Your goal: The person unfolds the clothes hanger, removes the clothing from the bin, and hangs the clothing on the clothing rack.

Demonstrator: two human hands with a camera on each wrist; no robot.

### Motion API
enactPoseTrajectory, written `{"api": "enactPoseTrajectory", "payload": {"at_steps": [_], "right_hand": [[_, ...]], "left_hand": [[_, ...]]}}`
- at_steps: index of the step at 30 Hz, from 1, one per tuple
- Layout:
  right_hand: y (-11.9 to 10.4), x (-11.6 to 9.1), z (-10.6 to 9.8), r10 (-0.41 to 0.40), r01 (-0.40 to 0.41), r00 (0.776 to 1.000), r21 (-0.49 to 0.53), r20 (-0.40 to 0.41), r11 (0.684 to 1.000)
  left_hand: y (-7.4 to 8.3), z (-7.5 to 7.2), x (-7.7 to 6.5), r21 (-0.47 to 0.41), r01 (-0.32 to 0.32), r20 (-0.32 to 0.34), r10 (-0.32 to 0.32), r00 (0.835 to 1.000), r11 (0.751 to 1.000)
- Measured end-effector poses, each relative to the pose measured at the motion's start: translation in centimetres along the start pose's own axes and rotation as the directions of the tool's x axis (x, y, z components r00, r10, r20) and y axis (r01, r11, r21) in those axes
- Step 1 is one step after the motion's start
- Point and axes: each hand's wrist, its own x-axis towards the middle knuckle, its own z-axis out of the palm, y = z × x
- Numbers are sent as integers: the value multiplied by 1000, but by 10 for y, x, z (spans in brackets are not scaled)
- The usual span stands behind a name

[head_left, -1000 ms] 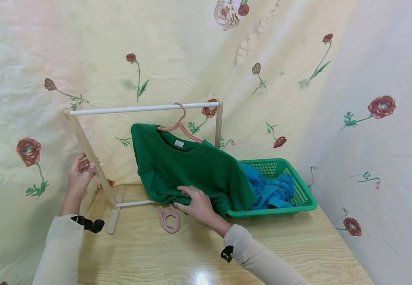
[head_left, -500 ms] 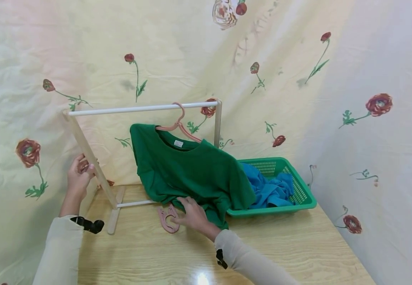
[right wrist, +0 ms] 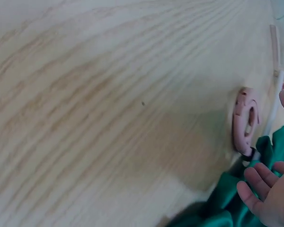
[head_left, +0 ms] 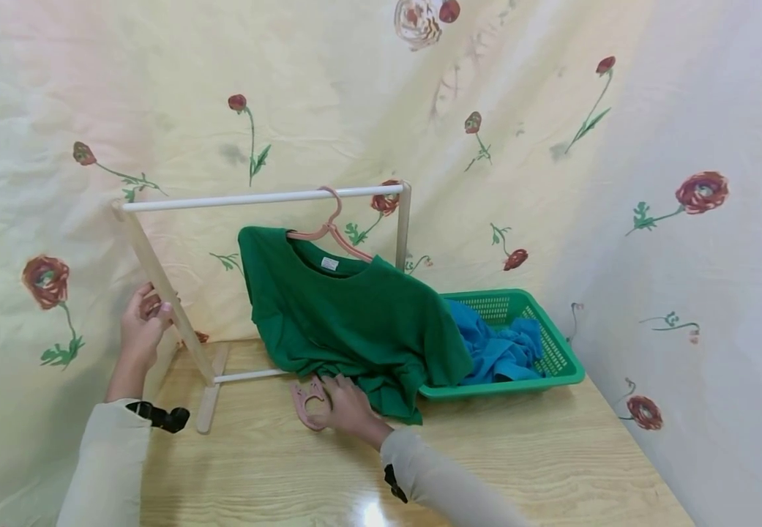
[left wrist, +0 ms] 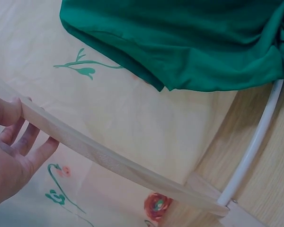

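Observation:
My left hand [head_left: 140, 329] grips the wooden left post [head_left: 168, 291] of a small clothes rack; in the left wrist view the thumb and fingers lie on either side of that post [left wrist: 99, 152]. A green T-shirt [head_left: 348, 315] hangs on a pink hanger [head_left: 356, 252] hooked over the rack's white rail [head_left: 236, 199]. In front of the shirt's hem, my right hand [head_left: 349, 413] reaches over a folded pink hanger [head_left: 299, 404] lying on the table. The right wrist view has the right hand [right wrist: 274, 196] with fingers spread, a little apart from the folded hanger [right wrist: 239, 125].
A green plastic basket [head_left: 568, 366] with blue cloth [head_left: 502, 351] in it stands right of the rack, partly behind the shirt's sleeve. The wooden table [head_left: 255, 476] runs forward from the rack. A flowered curtain [head_left: 519, 58] closes off the back and sides.
My right hand has moved down and left from the shirt's hem to the folded hanger. The hem's right part now hangs lower. My left hand stays on the post.

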Motion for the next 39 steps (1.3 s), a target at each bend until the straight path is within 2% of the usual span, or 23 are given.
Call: {"api": "enactPoseTrajectory", "payload": {"at_steps": [3,5,9,15,25,31,39], "right_hand": [[-1,0,7,-46,42,996,-54,-73,998],[-2,1,11,-50,41,994,-99,-92,994],[-7,2,15,5,-11,999,-154,-40,988],[-12,4,19,73,-73,997,-100,3,992],[-12,6,25,137,-137,989,-9,47,991],[-9,6,30,125,-126,991,18,48,992],[-8,5,31,99,-108,990,84,104,991]], "left_hand": [[1,0,0,3,-11,6,11,1000,1000],[2,0,1,1,-13,9,13,1000,1000],[4,2,1,21,-12,2,12,1000,1000],[5,4,2,36,0,-12,1,1000,999],[3,3,2,-33,11,3,-11,1000,999],[2,1,2,-29,10,6,-10,1000,1000],[1,1,3,10,21,-23,-21,1000,1000]]}}
